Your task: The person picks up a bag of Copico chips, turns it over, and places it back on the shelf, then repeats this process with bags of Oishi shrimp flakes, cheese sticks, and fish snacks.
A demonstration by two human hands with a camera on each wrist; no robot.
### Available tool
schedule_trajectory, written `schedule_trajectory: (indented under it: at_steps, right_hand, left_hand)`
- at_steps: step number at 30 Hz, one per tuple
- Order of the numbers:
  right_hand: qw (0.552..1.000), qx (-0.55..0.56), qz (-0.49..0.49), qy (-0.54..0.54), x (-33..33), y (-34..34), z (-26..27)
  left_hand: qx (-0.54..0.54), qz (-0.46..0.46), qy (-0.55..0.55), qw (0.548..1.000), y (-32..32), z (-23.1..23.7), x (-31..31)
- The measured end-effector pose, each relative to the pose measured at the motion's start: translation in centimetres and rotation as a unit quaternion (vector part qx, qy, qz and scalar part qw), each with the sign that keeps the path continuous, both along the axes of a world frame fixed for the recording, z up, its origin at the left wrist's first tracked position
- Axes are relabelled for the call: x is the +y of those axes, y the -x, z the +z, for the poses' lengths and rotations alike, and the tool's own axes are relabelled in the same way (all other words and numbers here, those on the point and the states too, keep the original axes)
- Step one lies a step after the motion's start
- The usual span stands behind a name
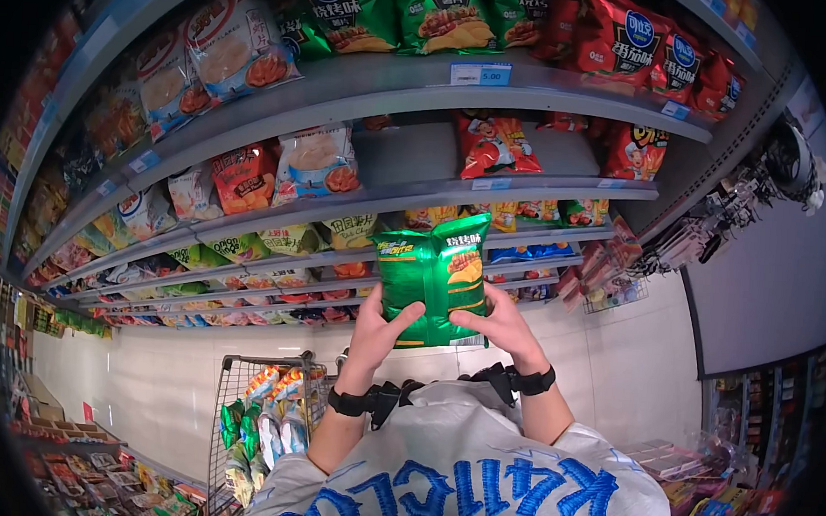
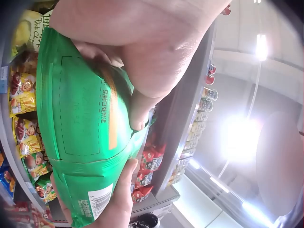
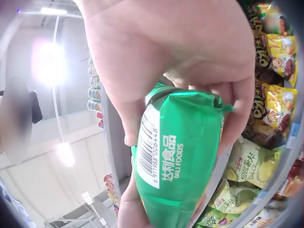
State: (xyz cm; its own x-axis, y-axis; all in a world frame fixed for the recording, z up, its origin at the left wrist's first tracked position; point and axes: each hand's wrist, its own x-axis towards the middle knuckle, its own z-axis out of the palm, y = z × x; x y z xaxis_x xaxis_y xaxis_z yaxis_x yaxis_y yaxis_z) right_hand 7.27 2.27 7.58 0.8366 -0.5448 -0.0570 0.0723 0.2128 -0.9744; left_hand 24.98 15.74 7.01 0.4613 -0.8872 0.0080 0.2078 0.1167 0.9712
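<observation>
Both hands hold a green bag of chips (image 1: 433, 282) in front of the chest, its printed back with the centre seam facing up in the head view. My left hand (image 1: 378, 329) grips the bag's left side, thumb lying over its face. On the opposite side my right hand (image 1: 501, 326) grips it the same way, thumb near the lower edge. The left wrist view shows the green bag (image 2: 85, 123) bulging between the two hands. A white barcode label (image 3: 149, 145) shows on the bag's bottom end in the right wrist view.
Shelves of snack bags rise ahead, with green bags (image 1: 449, 17) and red bags (image 1: 620, 45) on the top one. A price tag (image 1: 480, 75) sits on the shelf edge. At the lower left stands a wire shopping cart (image 1: 221, 416) holding several snack bags (image 1: 259, 427).
</observation>
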Motion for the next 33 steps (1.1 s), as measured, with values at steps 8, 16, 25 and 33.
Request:
schedule_trajectory:
  at_steps: [8, 16, 25, 33]
  right_hand:
    - [0.997, 0.017, -0.068, 0.023, -0.3, -0.1, -0.9]
    - [0.992, -0.009, -0.121, 0.014, 0.2, -0.6, -0.6]
    - [0.995, -0.089, -0.038, -0.017, 0.2, 0.1, -1.1]
    - [0.985, -0.056, -0.114, 0.118, -2.0, 0.4, -1.9]
  left_hand:
    - [-0.048, 0.072, 0.01, 0.996, 1.1, -0.3, -0.7]
    - [-0.128, 0.062, -0.025, 0.989, 2.1, 0.0, -0.6]
    - [-0.024, 0.068, 0.012, 0.997, 1.1, -1.5, -0.8]
    - [0.203, -0.023, 0.014, 0.979, 0.2, -2.3, 0.4]
